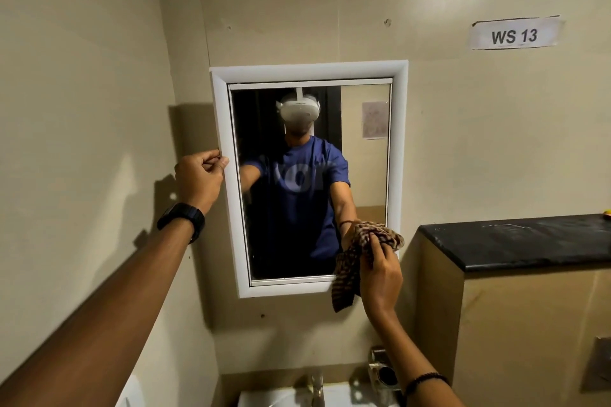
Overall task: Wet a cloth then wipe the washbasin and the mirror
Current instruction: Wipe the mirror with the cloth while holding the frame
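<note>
Checked brown cloth (pixel 380 236) is held bunched in the right hand (pixel 380 277) and pressed to the lower right corner of the mirror (pixel 310 182), with a loose tail hanging past the bottom edge. From that hand the rest of the glass lies up and to the left, its long axis upright. The mirror's left edge is gripped by the left hand (pixel 201 175), fingers curled. Below, only a strip of the washbasin (pixel 281 396) is seen; its contents cannot be told.
</note>
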